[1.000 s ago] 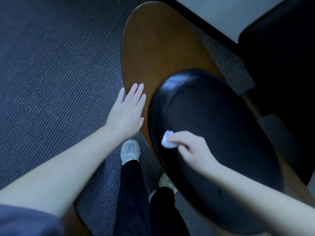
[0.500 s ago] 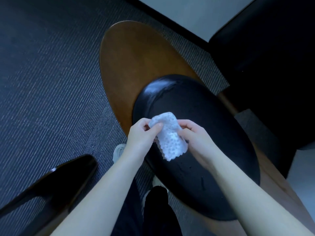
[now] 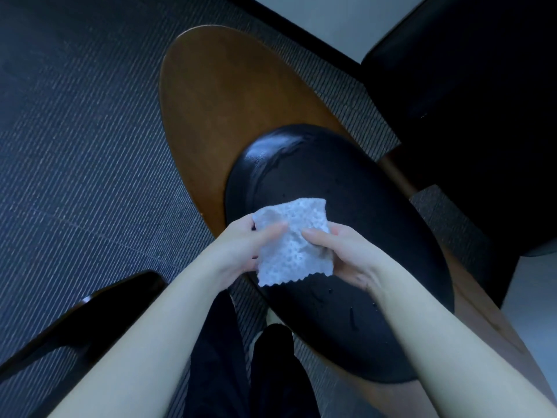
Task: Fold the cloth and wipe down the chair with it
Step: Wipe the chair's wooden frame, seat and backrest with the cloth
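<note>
You're holding cloth (image 3: 294,242) over chair (image 3: 361,191), left hand (image 3: 238,248) and right hand (image 3: 346,251) clamping its sides with fingers (image 3: 271,232); folding in hand; next you're needing edges brought together, then wiping chair

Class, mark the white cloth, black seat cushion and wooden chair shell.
white cloth (image 3: 292,257), head view, dimpled middle.
black seat cushion (image 3: 346,182), head view, bare upper surface.
wooden chair shell (image 3: 229,116), head view, bare brown panel.

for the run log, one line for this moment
left hand: pinches cloth | right hand: pinches cloth | cloth: held over chair seat
</note>
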